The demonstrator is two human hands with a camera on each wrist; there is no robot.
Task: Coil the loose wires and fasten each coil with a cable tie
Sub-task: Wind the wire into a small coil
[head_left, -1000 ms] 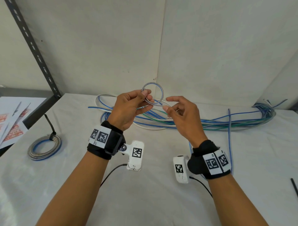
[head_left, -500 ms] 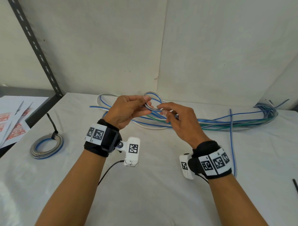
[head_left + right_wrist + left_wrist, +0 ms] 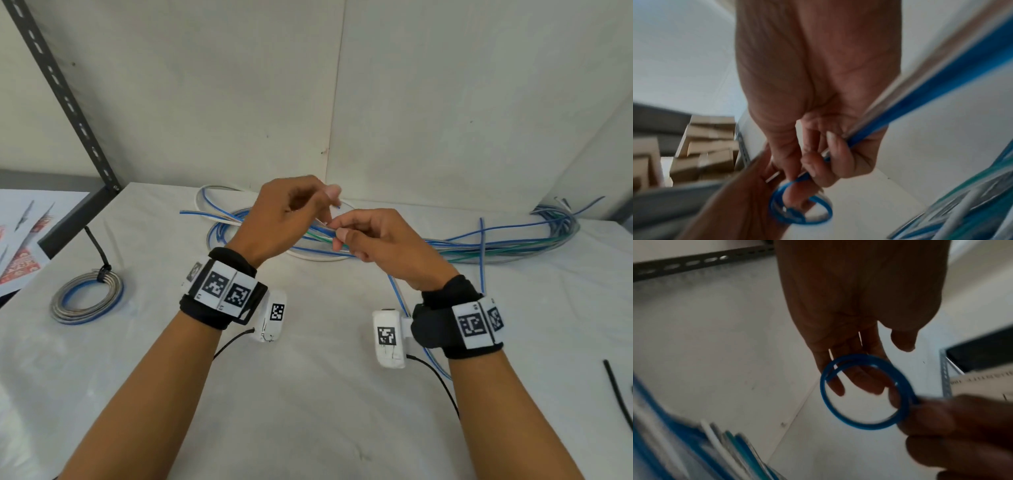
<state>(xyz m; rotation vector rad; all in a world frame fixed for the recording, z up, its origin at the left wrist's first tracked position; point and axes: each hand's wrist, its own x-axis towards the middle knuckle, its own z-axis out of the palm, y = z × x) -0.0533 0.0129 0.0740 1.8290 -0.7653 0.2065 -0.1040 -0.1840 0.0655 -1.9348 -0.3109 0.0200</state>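
Note:
A small coil (image 3: 865, 426) of blue and silver wire hangs between my hands above the table (image 3: 308, 394). My right hand (image 3: 339, 233) pinches the coil's edge with thumb and forefinger. Its other fingers curl round the wire's loose tail (image 3: 920, 110), which runs down under the wrist (image 3: 397, 294). My left hand (image 3: 322, 205) is turned back-up beside it. In the left wrist view its fingers (image 3: 838, 386) lie nearly straight behind the coil and the thumb stands apart. In the right wrist view one left fingertip (image 3: 793, 199) pokes through the coil (image 3: 830, 209).
A tied coil (image 3: 85, 301) with a black cable tie (image 3: 102, 274) lies at the left. A long bundle of loose blue, green and white wires (image 3: 496, 246) lies along the back. A black cable tie (image 3: 616, 394) lies at the right edge. Papers (image 3: 20, 240) lie left of the shelf post (image 3: 68, 102).
The coil stood upright in my left fingers; now it has dropped between the hands. My left hand rolled back-up and loosened, and my right hand closed in and pinched the coil's edge.

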